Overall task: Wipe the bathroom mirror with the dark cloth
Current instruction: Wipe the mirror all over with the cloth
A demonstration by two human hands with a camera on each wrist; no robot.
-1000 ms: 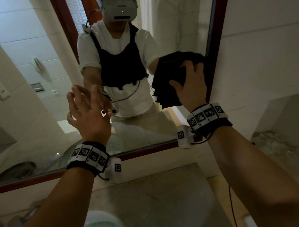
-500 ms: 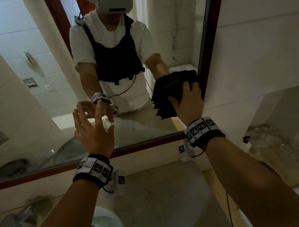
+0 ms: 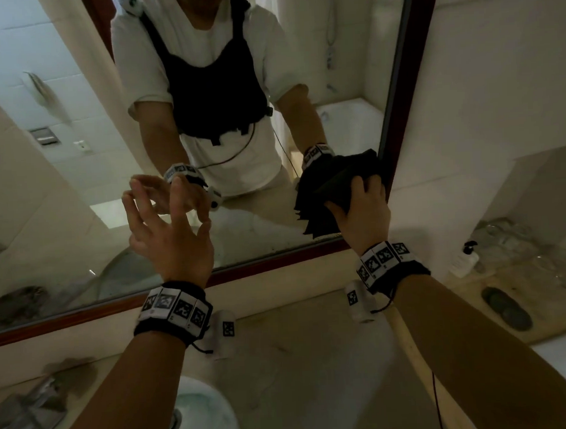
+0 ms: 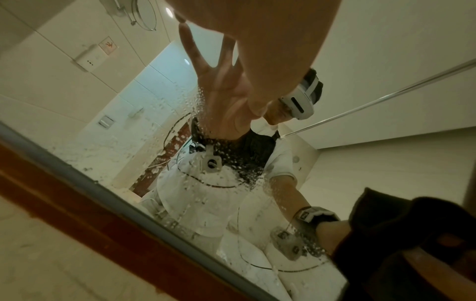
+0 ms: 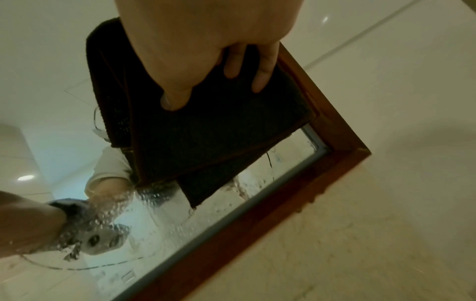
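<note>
- The right hand [image 3: 364, 210] sits at the lower right of the head view. It presses the cloth [image 3: 332, 188] flat on the mirror [image 3: 79, 177].
- Its fingers [image 5: 261, 71] lie on the cloth and the thumb pushes into it, so the hand holds the cloth against the glass.
- The cloth is dark and folded. It sits in the mirror's lower right corner, right by the red-brown frame [image 3: 403, 95].
- The left hand [image 3: 169, 238] is in the middle left of the head view. Its fingers are spread wide and it holds nothing.
- It is hard to tell if the left fingertips touch the glass.
- Small water drops [image 4: 201, 114] dot the glass near the bottom edge.
- A pale surface [image 3: 297, 359] lies under the mirror, with a white sink [image 3: 215, 408] at the bottom.
- A dark oval thing [image 3: 506, 308] lies at the right.
</note>
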